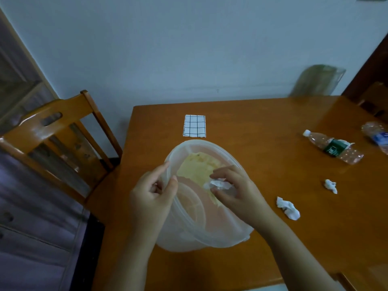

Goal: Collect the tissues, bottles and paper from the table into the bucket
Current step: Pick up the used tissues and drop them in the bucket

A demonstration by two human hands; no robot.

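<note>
White crumpled tissue (218, 184) pinched in the fingertips of the right hand (237, 194), held just inside the mouth of the translucent plastic bucket (210, 236). Left hand (151, 196) clamped on the near-left rim, thumb and fingers closed around it, steadying. Below the grip, yellowish crumpled paper (197, 169) already lying in the bucket. Step in hand, by the look of it: dropping this tissue in. Next calls for loosening the pinch, then reaching right. Right of the grip, near, a second tissue wad (287, 207) on the wooden table (252, 127); a little beyond, a smaller wad (331, 185). Farther right, a green-labelled bottle (333, 147) lying on its side, another bottle (376, 135) at the edge of view. Beyond the bucket, a grid-patterned sheet (194, 126) flat on the table.
</note>
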